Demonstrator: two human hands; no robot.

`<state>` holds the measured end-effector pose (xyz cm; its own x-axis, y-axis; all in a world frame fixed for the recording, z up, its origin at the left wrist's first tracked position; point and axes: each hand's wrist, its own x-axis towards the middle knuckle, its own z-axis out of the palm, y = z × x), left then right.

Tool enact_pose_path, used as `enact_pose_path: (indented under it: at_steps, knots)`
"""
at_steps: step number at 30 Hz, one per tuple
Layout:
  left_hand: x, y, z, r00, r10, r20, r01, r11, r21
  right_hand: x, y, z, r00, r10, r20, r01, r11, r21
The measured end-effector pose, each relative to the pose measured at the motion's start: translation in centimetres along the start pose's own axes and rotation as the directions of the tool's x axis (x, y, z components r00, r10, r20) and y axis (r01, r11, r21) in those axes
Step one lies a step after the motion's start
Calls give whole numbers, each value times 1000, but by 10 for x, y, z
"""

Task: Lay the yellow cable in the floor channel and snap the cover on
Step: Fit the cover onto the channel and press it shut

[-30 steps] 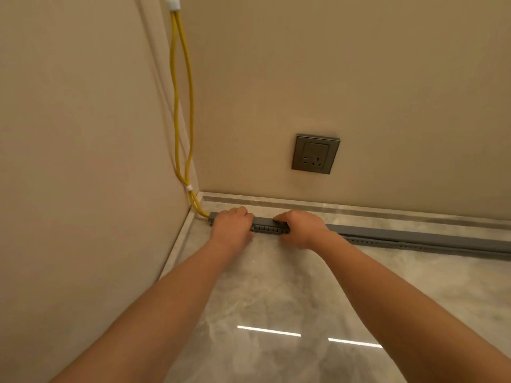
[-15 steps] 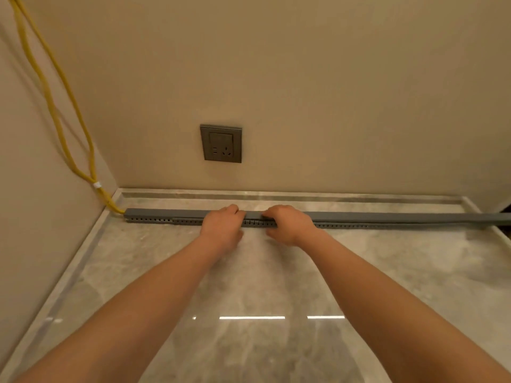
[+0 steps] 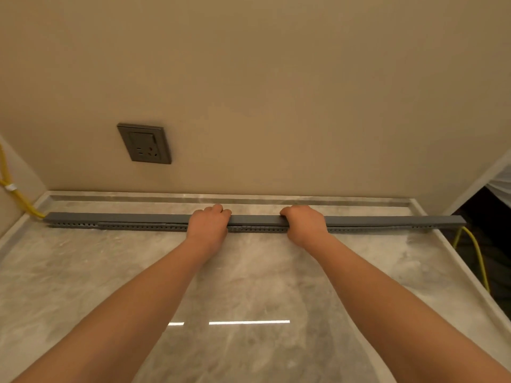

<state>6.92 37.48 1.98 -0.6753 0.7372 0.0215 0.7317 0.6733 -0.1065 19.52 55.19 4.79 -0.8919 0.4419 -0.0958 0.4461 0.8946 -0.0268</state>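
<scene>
A long grey floor channel (image 3: 132,225) with a perforated side runs along the floor parallel to the back wall. Its grey cover (image 3: 116,217) lies on top along the whole length. The yellow cable (image 3: 26,207) comes down the left wall and enters the channel's left end; it emerges again past the right end (image 3: 477,252). Inside the channel it is hidden. My left hand (image 3: 208,225) and my right hand (image 3: 304,223) both rest on the cover near its middle, fingers curled over the far edge, palms down, about a hand's width apart.
A grey wall socket (image 3: 145,143) sits low on the beige back wall. The glossy marble floor (image 3: 249,286) has a raised border strip (image 3: 276,200) along the wall. At the right a dark opening (image 3: 492,230) drops beyond the floor edge.
Both hands have slid rightward along the cover, from the left corner to its middle, and my view has followed. The right end of the channel and the cable beyond it have come into sight.
</scene>
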Motion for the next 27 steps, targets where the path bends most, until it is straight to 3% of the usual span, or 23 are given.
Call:
enact_pose_path:
  at_steps: [6,27]
  knots:
    - [9,13,2,1000,-17,-13,18,1000,25,-3,38,1,998,25,-53,-29,996,-81]
    - [54,-12,2,992,-124,-9,124,992,-5,63,32,7,990,-110,-90,95,983,-155]
